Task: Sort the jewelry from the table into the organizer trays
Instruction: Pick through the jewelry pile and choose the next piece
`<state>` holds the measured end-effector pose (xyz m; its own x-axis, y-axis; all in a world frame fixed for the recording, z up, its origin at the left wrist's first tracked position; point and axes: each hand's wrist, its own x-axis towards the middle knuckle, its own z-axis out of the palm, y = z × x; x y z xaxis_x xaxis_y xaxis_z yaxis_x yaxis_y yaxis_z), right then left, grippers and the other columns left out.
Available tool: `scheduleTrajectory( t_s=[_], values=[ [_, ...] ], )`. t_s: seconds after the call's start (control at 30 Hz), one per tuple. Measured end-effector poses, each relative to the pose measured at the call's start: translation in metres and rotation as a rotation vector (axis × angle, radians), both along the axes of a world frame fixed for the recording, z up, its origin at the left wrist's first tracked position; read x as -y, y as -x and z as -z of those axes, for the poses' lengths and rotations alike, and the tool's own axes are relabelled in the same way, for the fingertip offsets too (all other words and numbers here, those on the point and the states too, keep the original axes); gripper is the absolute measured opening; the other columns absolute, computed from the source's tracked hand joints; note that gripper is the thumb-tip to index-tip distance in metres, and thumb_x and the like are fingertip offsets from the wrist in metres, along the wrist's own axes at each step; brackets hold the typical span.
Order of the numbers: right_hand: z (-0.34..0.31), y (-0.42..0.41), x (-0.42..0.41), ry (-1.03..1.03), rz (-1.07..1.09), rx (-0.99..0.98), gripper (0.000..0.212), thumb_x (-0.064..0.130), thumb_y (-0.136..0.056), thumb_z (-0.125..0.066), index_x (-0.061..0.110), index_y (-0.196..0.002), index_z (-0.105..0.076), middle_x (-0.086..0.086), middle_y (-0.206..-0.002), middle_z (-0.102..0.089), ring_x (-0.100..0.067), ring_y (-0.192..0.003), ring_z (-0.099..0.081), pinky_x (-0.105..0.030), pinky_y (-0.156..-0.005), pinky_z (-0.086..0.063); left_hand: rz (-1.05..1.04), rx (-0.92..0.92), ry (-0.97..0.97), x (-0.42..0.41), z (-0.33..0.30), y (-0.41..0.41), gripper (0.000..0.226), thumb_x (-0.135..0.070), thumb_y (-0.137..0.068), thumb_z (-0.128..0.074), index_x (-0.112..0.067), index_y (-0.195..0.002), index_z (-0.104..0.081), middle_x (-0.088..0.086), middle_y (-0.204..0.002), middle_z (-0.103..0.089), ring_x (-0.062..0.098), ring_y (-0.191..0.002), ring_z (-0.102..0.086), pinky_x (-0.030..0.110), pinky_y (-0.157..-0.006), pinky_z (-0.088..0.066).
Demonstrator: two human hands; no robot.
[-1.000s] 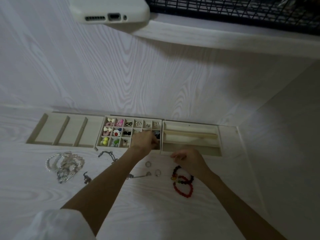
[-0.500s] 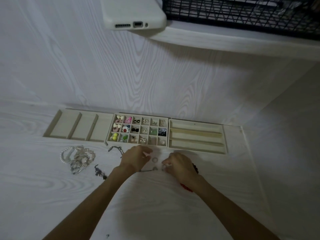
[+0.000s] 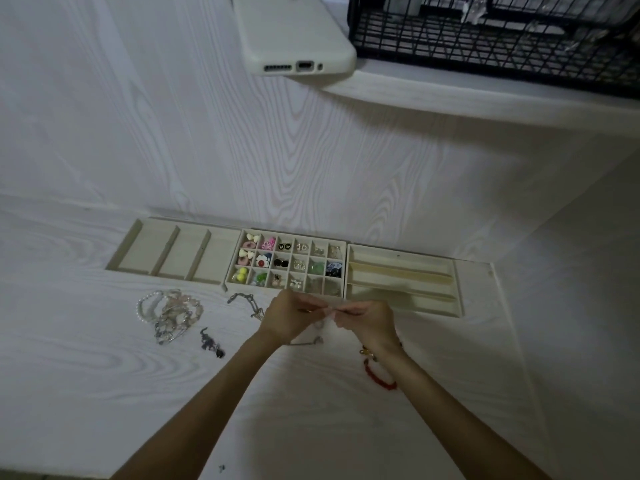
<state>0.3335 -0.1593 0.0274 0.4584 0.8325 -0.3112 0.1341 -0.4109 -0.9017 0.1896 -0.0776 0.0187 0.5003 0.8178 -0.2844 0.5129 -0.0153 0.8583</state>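
Three beige organizer trays stand in a row at the back of the table: a long-slot tray [image 3: 173,251], a small-cell tray [image 3: 346,268] holding several earrings and studs, and a ring tray [image 3: 457,292]. My left hand [image 3: 289,317] and my right hand [image 3: 369,322] meet just in front of the small-cell tray. Their fingertips pinch a small ring-like piece [image 3: 327,309] between them; it is blurred. A ring [image 3: 318,323] and a thin silver piece [image 3: 308,341] lie under the hands. A red bead bracelet [image 3: 379,375] lies by my right wrist.
A heap of pearl and silver bracelets [image 3: 169,315] lies at the left, with a dark chain [image 3: 246,303] and a dark charm [image 3: 209,342] beside it. Above, a white phone [image 3: 294,32] and a black wire basket [image 3: 495,32] sit on a shelf.
My left hand left the small-cell tray and came down to the table. Both hands then rose and met in front of the tray, pinching a small piece between them.
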Motion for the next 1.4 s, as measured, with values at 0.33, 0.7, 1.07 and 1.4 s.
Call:
scheduleTrajectory(
  t_s=[0.33,0.7,1.07,1.4],
  values=[
    [-0.015,-0.011,-0.015,-0.052,-0.006,-0.026,0.019,0.011,-0.084,-0.069,0.018,-0.102,-0.073,0.002,-0.078,-0.071,-0.006,-0.065,-0.065,-0.014,-0.064,-0.051,-0.055,0.114,-0.025,-0.024,-0.010,-0.015,0.013,-0.021,-0.080,-0.074,-0.027,-0.091,-0.076,0.000,-0.095,-0.075,0.013,-0.089,-0.070,0.040,-0.086,-0.056],
    [0.008,-0.059,0.015,-0.004,-0.007,0.137,0.028,-0.002,-0.085,-0.063,0.023,-0.094,-0.069,0.000,-0.097,-0.068,-0.013,-0.082,-0.063,-0.016,-0.072,-0.052,0.135,-0.452,-0.193,-0.059,-0.008,-0.054,0.020,-0.028,-0.085,-0.070,-0.024,-0.104,-0.074,-0.004,-0.106,-0.072,0.013,-0.095,-0.067,0.027,-0.076,-0.053],
    [0.013,-0.065,0.019,0.079,-0.186,0.415,0.022,0.004,-0.089,-0.059,0.017,-0.100,-0.072,0.000,-0.094,-0.067,-0.012,-0.080,-0.060,-0.029,-0.075,-0.053,0.084,-0.485,-0.348,-0.050,-0.001,-0.069,0.016,-0.028,-0.087,-0.066,-0.025,-0.101,-0.074,-0.003,-0.103,-0.073,0.014,-0.093,-0.067,0.025,-0.073,-0.049],
    [0.018,-0.063,0.023,0.022,-0.176,0.426,0.023,0.002,-0.087,-0.060,0.020,-0.094,-0.073,0.005,-0.092,-0.069,-0.011,-0.076,-0.062,-0.025,-0.070,-0.053,0.087,-0.529,-0.468,-0.039,0.004,-0.071,0.017,-0.032,-0.087,-0.066,-0.032,-0.103,-0.073,-0.004,-0.096,-0.073,0.015,-0.086,-0.067,0.026,-0.065,-0.046]
  ],
)
